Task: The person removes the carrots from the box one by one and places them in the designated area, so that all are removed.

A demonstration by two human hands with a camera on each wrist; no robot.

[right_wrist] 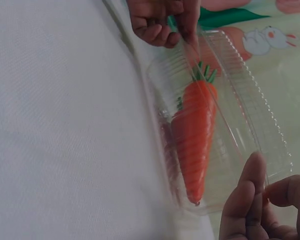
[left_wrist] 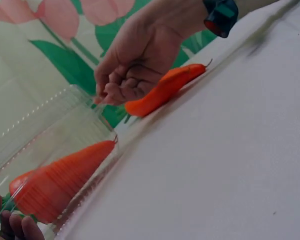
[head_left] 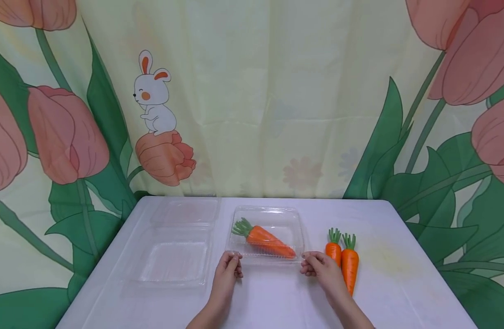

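A clear plastic clamshell box [head_left: 293,219] sits in the middle of the white table. Inside it lies one orange carrot [head_left: 270,241] with green stubby leaves, its tip toward the front right. My left hand [head_left: 228,272] pinches the box's front left corner between thumb and fingers. At the front right corner, my right hand [head_left: 319,269] pinches the edge the same way. In the right wrist view the carrot [right_wrist: 196,135] shows through the ribbed clear wall, below the rim. The lid appears to lie over the base; whether it is fastened I cannot tell.
Another clear clamshell box [head_left: 174,262] stands open on the left, its lid [head_left: 186,210] folded back toward the curtain. Two more carrots, one [head_left: 333,249] beside the other [head_left: 350,265], lie right of the box, partly behind my right hand. A tulip-print curtain [head_left: 244,100] hangs behind the table.
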